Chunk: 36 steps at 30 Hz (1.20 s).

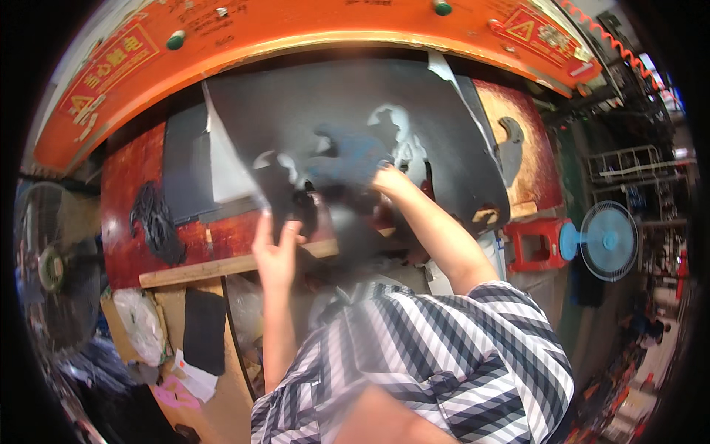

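A large black sheet (296,96), which looks like leather or a synthetic, lies on the worktable with several cut-out holes through it. White shows through some holes and dark red through others. At the sheet's near left corner is my left hand (275,248), its fingers and thumb spread apart, with no held thing visible. My right hand (382,179) reaches over the middle of the sheet. Its fingers are hidden at a dark bluish, motion-smeared thing (353,152) whose kind I cannot make out. Near the front, the sheet is ragged and blurred.
An orange machine beam (296,26) spans the far side. A bundle of black strips (157,222) lies left on the red table (133,170); a grey curved piece (510,148) lies right. A wooden strip (200,270) edges the front. Right stand a red stool (536,243) and blue fan (609,240).
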Motion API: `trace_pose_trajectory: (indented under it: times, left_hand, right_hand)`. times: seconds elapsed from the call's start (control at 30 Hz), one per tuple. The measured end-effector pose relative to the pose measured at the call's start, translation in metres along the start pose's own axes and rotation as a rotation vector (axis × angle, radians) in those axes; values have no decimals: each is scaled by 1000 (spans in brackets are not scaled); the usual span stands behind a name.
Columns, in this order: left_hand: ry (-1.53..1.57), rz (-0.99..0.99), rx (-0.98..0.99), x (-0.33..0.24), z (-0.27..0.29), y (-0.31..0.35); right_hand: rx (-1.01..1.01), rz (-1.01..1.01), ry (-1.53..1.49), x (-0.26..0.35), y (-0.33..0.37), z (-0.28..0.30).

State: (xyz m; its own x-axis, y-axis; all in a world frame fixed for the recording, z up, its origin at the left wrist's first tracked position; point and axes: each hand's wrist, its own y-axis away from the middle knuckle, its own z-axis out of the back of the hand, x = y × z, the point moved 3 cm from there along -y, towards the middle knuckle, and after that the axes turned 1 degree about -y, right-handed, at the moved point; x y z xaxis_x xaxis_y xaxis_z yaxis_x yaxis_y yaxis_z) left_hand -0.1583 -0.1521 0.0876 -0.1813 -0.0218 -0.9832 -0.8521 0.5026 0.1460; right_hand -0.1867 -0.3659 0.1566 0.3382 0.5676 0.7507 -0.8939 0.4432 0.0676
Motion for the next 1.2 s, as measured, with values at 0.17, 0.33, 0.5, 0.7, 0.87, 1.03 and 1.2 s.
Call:
trace_pose_trajectory:
  times: [0.17, 0.33, 0.5, 0.7, 0.87, 1.03, 1.2]
  left_hand:
    - [-339, -174, 363, -19, -39, 56]
    - [-321, -338, 691, -34, -33, 86]
    - [-278, -321, 933, -8, 15, 65]
    - [-269, -26, 366, 81, 78, 24]
    - [-317, -157, 471, 101, 76, 27]
    - [-330, -33, 862, 120, 16, 65]
    - [-203, 115, 1055, 142, -65, 95]
  right_hand:
    - [179, 289, 351, 88, -24, -46]
    - [477, 58, 821, 103, -14, -91]
    - [446, 140, 843, 96, 4, -91]
    - [274, 138, 489, 68, 122, -46]
    - [92, -45, 171, 78, 266, -1]
    - [-702, -400, -69, 102, 385, 79]
    - [-1127, -188, 151, 148, 481, 176]
